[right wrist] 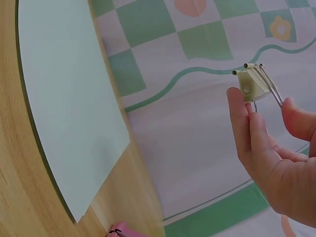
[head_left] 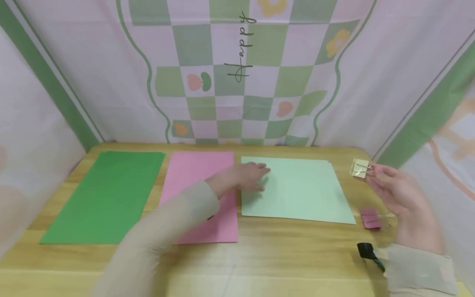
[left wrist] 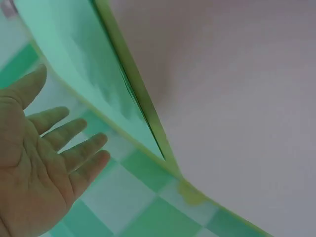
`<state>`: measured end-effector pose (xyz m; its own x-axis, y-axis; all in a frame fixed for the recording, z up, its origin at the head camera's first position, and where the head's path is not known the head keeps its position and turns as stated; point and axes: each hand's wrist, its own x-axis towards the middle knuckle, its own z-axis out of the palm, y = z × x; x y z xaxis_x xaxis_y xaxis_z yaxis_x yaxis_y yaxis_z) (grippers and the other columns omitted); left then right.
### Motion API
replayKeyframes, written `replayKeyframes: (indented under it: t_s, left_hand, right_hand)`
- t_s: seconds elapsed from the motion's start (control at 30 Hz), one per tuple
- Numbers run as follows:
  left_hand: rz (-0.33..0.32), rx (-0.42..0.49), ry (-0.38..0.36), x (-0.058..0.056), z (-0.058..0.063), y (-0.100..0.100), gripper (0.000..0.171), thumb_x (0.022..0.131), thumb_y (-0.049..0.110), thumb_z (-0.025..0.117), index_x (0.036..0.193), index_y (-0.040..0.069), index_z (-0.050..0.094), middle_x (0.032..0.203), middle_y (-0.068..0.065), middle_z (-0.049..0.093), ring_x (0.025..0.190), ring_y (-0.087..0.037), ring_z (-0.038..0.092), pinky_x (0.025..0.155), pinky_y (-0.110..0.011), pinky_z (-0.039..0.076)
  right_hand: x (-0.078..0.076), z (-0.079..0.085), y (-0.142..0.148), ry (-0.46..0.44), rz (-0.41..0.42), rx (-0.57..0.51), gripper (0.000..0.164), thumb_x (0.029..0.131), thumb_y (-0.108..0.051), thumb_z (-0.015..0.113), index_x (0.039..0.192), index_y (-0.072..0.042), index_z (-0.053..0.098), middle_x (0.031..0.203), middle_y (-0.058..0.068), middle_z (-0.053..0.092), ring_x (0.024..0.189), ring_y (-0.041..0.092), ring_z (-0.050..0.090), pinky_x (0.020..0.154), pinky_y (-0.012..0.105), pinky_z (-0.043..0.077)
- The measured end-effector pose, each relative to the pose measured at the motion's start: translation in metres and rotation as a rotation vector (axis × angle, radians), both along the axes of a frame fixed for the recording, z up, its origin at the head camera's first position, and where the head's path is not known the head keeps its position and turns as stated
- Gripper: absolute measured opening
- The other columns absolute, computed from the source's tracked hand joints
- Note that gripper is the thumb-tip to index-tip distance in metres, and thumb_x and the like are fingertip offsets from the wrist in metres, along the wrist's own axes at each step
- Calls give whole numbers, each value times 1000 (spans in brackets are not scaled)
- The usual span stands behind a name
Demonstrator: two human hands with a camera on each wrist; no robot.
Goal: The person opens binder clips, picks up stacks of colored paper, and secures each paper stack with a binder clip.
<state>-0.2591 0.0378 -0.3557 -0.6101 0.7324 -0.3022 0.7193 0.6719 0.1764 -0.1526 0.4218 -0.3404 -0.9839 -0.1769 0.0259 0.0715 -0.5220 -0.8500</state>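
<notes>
Left hand (head_left: 251,177) outstretched, fingers (left wrist: 84,152) straight, spread; right hand (head_left: 402,194) raised, fingers (right wrist: 240,121) pinching

From my station, I identify a wood-grain table (head_left: 282,258) below a pale cloth backdrop (head_left: 92,49). Its centre carries a checked panel (head_left: 267,45) in greens and white, bounded by wavy green lines (head_left: 149,78). The word "Happy" (head_left: 240,47) reads upward. I note flower prints (head_left: 337,43) within squares. Straight green bands (head_left: 48,78) slope down at both sides, converging toward the table's far corners.
</notes>
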Motion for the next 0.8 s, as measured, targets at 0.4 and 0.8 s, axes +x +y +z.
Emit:
replayKeyframes:
  t_s: [0.4,0.8]
  left_hand:
    - [151,178,-56,-48,-6,-16,72,94,24,70,155,10,33,161,-6,34,149,-24,32,124,-39,26]
    - [180,243,-129,-69,-14,-24,79,87,26,78,152,7,37,159,-9,38,148,-27,33,124,-40,26]
  right_hand:
    - [1,-5,-5,-5,-36,50,33,102,7,39,105,-1,71,102,8,74,96,17,72,86,24,59]
    - [-1,-3,-7,-3,-15,52,33,103,4,39,108,-2,71,104,9,73,98,17,72,87,24,58]
